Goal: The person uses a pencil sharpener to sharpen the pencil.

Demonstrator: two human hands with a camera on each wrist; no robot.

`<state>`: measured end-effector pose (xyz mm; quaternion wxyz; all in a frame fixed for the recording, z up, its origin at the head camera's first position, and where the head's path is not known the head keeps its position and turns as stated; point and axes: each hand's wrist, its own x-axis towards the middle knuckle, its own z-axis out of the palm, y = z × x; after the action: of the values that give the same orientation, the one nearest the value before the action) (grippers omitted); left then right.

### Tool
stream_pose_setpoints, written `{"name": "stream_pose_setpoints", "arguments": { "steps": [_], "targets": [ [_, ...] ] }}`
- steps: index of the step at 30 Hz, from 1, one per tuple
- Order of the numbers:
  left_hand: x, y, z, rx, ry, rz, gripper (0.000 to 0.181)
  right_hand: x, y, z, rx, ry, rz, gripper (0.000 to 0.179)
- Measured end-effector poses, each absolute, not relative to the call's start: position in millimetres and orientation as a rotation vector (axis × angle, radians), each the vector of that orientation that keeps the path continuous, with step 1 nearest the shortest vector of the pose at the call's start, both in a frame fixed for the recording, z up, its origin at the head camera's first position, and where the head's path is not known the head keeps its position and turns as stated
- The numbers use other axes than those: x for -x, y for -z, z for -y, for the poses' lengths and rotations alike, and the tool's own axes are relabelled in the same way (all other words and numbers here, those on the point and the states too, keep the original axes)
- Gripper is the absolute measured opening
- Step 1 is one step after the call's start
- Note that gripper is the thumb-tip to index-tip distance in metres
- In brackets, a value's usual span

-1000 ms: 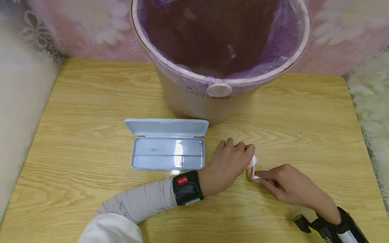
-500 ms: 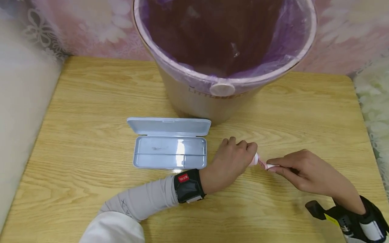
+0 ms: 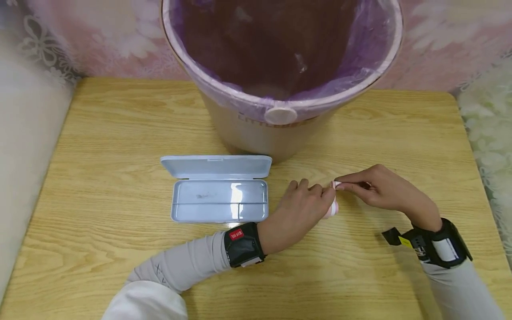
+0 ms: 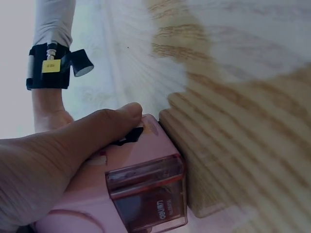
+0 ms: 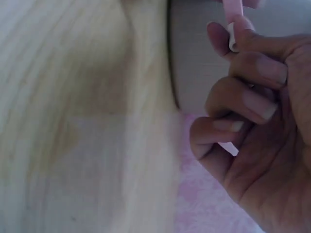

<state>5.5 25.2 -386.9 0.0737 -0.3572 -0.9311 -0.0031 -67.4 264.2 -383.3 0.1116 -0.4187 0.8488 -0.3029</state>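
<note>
My left hand [image 3: 300, 211] grips a pink pencil sharpener [image 3: 335, 208] on the wooden table, mostly hidden under the palm in the head view. In the left wrist view, the thumb lies on top of the sharpener's pink body, above a clear shavings drawer [image 4: 150, 199]. With thumb and forefinger, my right hand [image 3: 376, 186] pinches the white knob [image 5: 233, 41] of its pink crank [image 5: 233, 10]. The crank points toward the far side of the table, and the other right fingers are curled.
Left of the hands, a light blue pencil case [image 3: 216, 213] lies with its lid [image 3: 218, 168] raised. Behind it stands a large bin [image 3: 256, 133] lined with a purple bag. A pink floral wall covering [image 3: 120, 40] backs the wooden table [image 3: 100, 146].
My right hand has carried the crank round, from the near side through the right to the far side. The left hand has stayed in place on the sharpener. The view has shifted slightly.
</note>
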Motion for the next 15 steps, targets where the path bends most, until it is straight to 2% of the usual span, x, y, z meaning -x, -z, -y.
{"name": "stream_pose_setpoints", "arguments": {
  "steps": [5,15],
  "targets": [
    [-5.7,387.0,-26.2,1.073,0.0,2.8,0.014,66.5,400.2,-263.0,1.125,0.889,-2.4,0.024],
    [-6.6,390.5,-27.6,1.033,0.029,2.795,0.013,48.8,407.3,-257.6,1.066,0.862,-2.386,0.022]
  ]
}}
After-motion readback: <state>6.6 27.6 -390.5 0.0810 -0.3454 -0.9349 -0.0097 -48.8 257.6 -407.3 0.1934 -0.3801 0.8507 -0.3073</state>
